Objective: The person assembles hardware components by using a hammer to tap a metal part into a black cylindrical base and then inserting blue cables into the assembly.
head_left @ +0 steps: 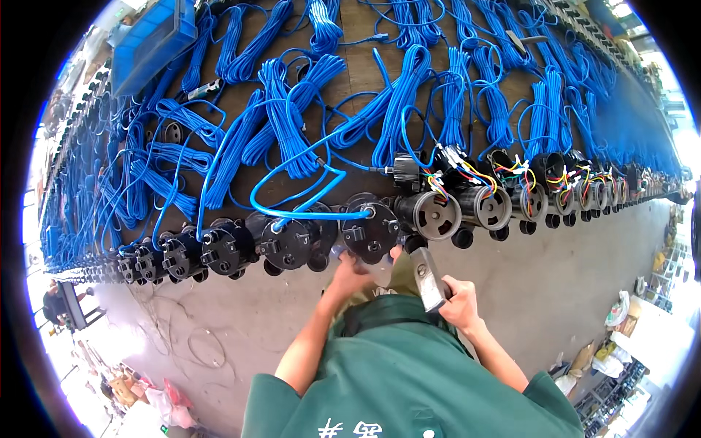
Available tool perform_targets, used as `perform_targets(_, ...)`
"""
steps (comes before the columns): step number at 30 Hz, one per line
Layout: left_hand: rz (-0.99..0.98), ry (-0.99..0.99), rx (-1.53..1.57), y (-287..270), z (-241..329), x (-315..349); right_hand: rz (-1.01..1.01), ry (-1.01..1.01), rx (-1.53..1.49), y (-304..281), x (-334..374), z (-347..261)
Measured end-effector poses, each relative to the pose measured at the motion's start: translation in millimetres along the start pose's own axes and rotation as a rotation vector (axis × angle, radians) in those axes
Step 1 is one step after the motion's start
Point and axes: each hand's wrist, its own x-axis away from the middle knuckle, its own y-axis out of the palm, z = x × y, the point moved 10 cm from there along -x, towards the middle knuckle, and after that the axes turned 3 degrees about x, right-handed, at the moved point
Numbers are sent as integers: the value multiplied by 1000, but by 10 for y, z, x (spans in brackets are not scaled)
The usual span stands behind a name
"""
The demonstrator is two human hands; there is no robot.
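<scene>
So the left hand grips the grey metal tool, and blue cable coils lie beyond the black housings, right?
Not quite: the head view shows the right hand gripping the grey metal tool, not the left hand. Blue cable coils do lie beyond the black housings.

Pretty clearly a factory floor or assembly workshop, the kind of spot where the same item is put together in bulk. A long brown bench (358, 73) is piled with bundled blue cables (286, 120), and its near edge is lined end to end with matching units: closed black housings (372, 232) toward the left, open round housings (438, 217) with coloured wires poking out toward the right. A blue plastic crate (146, 51) is perched at the upper left. Plain grey floor (533, 270) can be seen below, a green work shirt (416, 372) is worn at the bench, and shelving (612, 398) is crammed in at lower right.
</scene>
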Motion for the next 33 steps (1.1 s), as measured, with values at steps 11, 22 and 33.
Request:
perform_targets(11, 51, -77, -7, 173, 447, 3, 6, -55, 20, -32, 54, -189)
perform_targets(22, 288, 115, -132, 98, 702, -253, 198, -329, 316, 162, -275, -204)
perform_targets(33, 190, 272, -159, 147, 946, 37, 135, -334, 141, 4, -7, -288)
